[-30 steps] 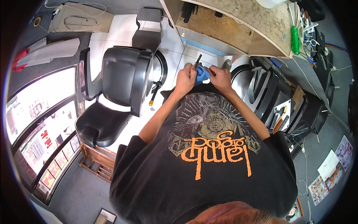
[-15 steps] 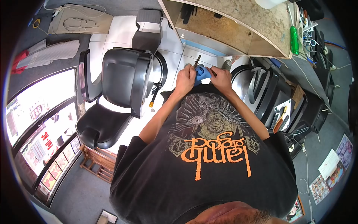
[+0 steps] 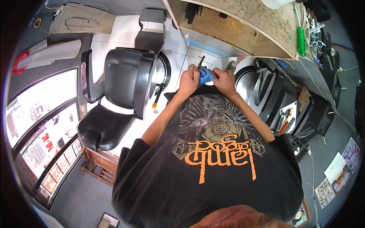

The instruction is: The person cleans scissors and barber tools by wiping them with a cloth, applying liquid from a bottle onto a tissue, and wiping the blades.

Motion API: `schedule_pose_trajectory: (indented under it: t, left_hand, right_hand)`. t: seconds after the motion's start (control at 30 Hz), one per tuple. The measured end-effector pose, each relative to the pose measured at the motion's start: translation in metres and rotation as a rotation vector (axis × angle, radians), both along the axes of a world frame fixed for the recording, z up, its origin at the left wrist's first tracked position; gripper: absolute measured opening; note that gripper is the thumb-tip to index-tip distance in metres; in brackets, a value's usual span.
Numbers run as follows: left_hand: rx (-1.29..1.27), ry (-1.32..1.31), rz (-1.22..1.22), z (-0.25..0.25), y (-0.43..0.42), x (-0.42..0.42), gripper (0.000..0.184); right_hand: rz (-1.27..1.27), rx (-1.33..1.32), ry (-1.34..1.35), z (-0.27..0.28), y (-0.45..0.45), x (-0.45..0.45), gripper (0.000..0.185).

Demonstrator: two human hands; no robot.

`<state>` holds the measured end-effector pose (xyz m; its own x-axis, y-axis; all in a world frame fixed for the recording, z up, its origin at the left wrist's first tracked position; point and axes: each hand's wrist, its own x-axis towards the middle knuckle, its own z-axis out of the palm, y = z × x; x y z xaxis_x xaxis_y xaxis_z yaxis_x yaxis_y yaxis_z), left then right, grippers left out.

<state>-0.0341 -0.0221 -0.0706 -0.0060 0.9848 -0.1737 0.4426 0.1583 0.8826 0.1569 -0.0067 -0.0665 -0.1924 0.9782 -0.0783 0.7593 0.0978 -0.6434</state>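
In front of my chest, my left hand (image 3: 189, 80) is closed round a thin dark tool (image 3: 202, 60), whose narrow end sticks out above the fingers. A bunched blue cloth (image 3: 205, 76) lies between both hands, against the tool. My right hand (image 3: 225, 80) pinches the cloth's right side, close to a small dark piece that the fingers partly hide. What the tool is cannot be made out.
Black barber chairs (image 3: 129, 79) stand on the left and right. A wooden counter (image 3: 262, 22) runs ahead, bearing a green-handled screwdriver (image 3: 300, 41) and scissors (image 3: 319, 43) at its right. A wooden rack (image 3: 99, 167) is at lower left.
The blue cloth has changed shape, bunching up between the hands. My right hand has shifted slightly left, nearer my left hand, which has hardly moved.
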Motion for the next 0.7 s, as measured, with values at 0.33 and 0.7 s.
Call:
schedule_pose_trajectory:
  t: [0.33, 0.7]
  left_hand:
    - [-0.002, -0.029, 0.029, -0.005, -0.003, 0.000, 0.036]
    - [-0.018, -0.028, 0.023, 0.006, -0.003, 0.001, 0.033]
  right_hand:
    - [-0.012, 0.006, -0.010, -0.006, 0.001, 0.003, 0.040]
    - [-0.016, 0.033, 0.016, -0.007, -0.002, 0.006, 0.040]
